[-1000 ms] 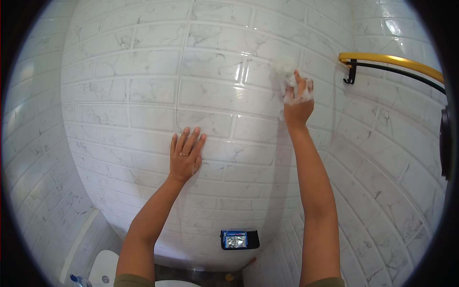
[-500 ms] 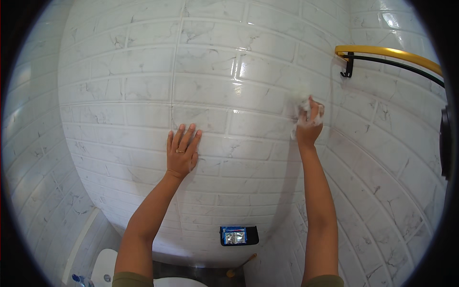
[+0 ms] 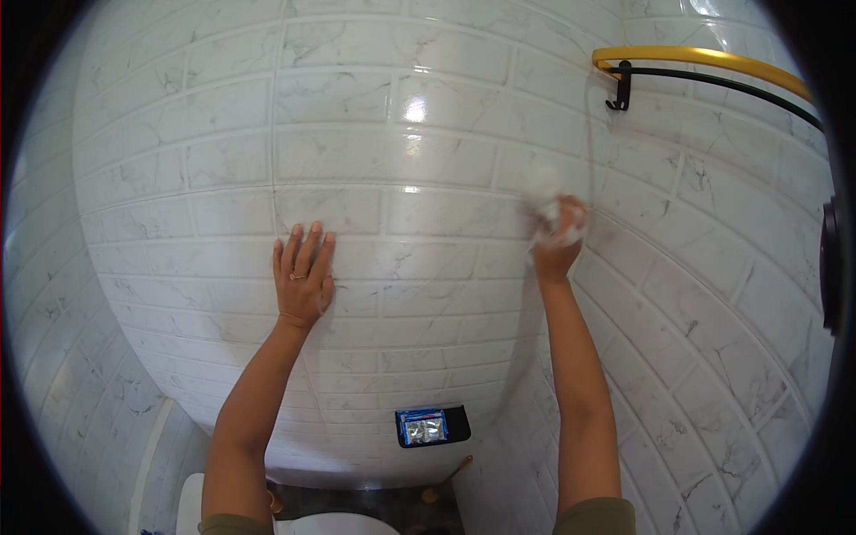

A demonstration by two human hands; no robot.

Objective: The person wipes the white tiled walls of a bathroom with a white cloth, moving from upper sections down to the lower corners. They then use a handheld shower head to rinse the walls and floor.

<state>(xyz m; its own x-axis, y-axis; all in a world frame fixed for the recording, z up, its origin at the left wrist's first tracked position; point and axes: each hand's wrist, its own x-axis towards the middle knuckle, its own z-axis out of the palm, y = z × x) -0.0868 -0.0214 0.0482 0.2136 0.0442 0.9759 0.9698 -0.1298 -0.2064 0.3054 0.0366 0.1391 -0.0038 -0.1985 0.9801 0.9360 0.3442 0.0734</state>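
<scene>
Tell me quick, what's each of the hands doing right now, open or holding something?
Left hand: open, palm flat against the white tiled wall, holding nothing.
Right hand: closed around a white wad of cloth or paper, pressed to the wall.

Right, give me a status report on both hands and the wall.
Left hand flat, fingers spread, on the white tile wall. Right hand shut on a crumpled white cloth, pressed to the tiles near the corner. Yellow rail above right, clear of both hands.

L hand (image 3: 303,278) flat on tiled wall (image 3: 428,152) | R hand (image 3: 556,242) presses white cloth (image 3: 546,198) to wall, near yellow rail (image 3: 704,61)
</scene>
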